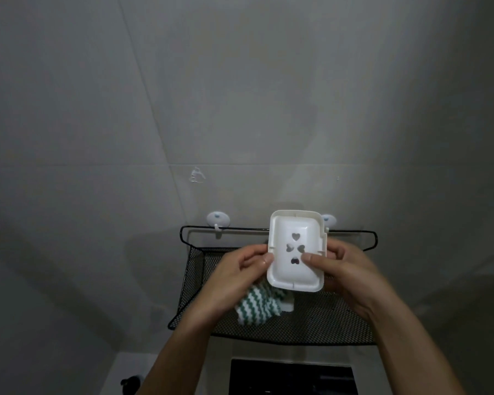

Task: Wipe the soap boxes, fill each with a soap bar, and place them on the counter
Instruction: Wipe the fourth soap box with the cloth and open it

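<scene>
Here the left hand (pixel 234 276) pinches the left edge of a white soap box (pixel 295 250), fingers curled round it, thumb on its face. The right hand (pixel 345 273) grips the right edge, thumb pressed near the heart-shaped holes. The box is held upright above a black mesh shelf (pixel 311 323) hung on wall hooks (pixel 218 220). A green-striped cloth (pixel 257 307) hangs under the left hand, over the shelf.

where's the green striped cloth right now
Head view, lower centre: the green striped cloth lies in the black mesh basket, just below the white soap box, partly behind the left hand.
</scene>
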Demonstrator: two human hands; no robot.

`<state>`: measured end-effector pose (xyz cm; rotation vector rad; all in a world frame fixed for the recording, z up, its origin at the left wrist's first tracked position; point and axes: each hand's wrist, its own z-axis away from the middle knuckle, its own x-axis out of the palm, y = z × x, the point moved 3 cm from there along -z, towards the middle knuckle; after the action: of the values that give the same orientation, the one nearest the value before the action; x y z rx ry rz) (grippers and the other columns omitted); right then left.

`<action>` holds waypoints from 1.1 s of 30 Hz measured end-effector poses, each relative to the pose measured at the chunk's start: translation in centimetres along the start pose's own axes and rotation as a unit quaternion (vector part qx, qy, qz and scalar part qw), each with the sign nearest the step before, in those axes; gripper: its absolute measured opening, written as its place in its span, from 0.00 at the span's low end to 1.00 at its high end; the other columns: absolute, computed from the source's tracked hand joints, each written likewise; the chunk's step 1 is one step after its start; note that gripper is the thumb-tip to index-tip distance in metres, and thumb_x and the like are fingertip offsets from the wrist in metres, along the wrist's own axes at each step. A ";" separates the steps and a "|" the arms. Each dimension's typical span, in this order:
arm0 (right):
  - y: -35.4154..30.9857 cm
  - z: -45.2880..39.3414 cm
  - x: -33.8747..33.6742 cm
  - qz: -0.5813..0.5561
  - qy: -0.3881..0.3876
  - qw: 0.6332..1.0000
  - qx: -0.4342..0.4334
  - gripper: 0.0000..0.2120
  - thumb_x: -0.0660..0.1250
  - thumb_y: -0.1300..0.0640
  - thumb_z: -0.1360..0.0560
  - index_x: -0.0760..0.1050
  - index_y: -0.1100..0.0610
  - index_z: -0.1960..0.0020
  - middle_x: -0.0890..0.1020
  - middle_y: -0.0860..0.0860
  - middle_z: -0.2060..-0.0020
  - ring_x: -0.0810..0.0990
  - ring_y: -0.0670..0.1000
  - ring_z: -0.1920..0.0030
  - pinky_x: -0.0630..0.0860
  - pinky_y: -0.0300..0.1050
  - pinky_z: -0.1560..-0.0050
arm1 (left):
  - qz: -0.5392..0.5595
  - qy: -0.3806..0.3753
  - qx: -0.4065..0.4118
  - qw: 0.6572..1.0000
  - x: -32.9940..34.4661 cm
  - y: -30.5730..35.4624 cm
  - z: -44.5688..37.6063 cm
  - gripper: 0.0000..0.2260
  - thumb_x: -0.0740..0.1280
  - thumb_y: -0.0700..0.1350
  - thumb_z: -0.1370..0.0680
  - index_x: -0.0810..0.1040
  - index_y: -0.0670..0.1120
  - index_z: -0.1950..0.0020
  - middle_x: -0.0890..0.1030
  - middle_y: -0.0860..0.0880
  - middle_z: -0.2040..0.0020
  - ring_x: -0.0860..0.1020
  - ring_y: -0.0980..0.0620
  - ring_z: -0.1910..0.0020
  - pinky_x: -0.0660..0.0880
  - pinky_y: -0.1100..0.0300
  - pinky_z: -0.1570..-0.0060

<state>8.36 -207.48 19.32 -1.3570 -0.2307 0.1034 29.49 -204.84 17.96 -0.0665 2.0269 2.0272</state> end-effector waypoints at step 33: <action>-0.1 -0.3 0.4 -0.129 -0.100 0.985 -0.052 0.27 0.72 0.63 0.29 0.74 0.49 0.31 0.83 0.55 0.39 0.84 0.59 0.42 0.83 0.52 0.55 | -0.393 0.223 0.206 0.868 1.6 8.7 -0.4 0.19 0.68 0.50 0.24 0.77 0.49 0.34 0.72 0.49 0.50 0.73 0.49 0.50 0.75 0.49 0.53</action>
<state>8.85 -207.73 19.41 -1.4089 -0.5846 0.0099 25.93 -204.79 26.03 -1.1573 2.1139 1.1074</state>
